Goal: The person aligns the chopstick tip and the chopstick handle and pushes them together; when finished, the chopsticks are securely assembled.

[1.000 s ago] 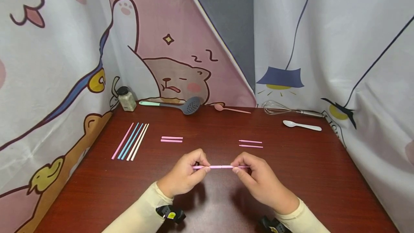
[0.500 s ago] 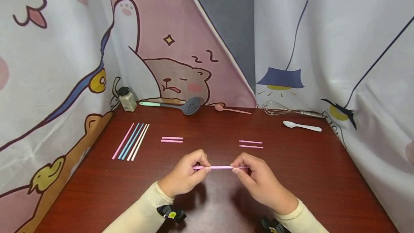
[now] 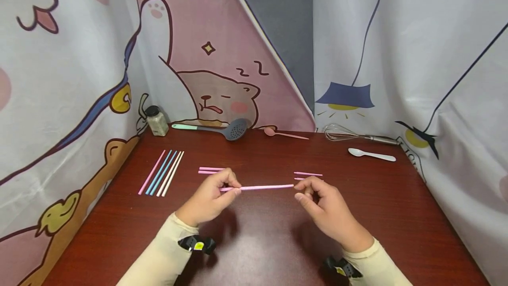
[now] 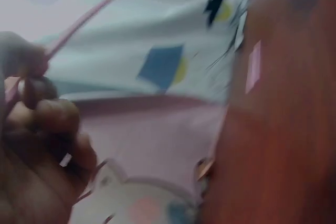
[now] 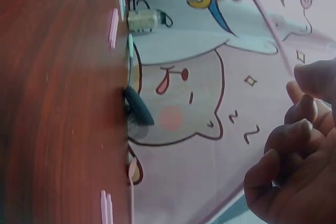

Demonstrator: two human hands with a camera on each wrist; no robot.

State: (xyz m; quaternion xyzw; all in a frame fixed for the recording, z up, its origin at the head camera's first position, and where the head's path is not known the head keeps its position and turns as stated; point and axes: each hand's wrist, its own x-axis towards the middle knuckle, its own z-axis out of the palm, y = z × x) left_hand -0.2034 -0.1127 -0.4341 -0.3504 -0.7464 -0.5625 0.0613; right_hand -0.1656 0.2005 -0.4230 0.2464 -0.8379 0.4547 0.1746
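My left hand [image 3: 212,195] pinches a pink chopstick [image 3: 266,187] near its left end, between thumb and index finger. The chopstick is held level above the table and reaches across to the right. At its right tip is my right hand [image 3: 327,208], thumb and index finger parted, holding nothing. In the right wrist view the chopstick [image 5: 273,30] ends close to the right thumb; whether they touch I cannot tell. Two short pink chopstick halves [image 3: 210,171] lie behind my left hand, partly covered. Two thinner pink halves [image 3: 308,174] lie behind my right hand.
Pink, blue and white chopsticks [image 3: 160,173] lie side by side at the left. Along the back are a black-lidded jar [image 3: 157,122], a skimmer [image 3: 234,130], a pink spoon [image 3: 270,132] and a whisk [image 3: 341,133]. A white spoon [image 3: 371,155] lies at the right.
My right hand has let go of the chopstick and moved slightly right. My left hand has moved left and away from me with the chopstick, which now shows nearly full length.
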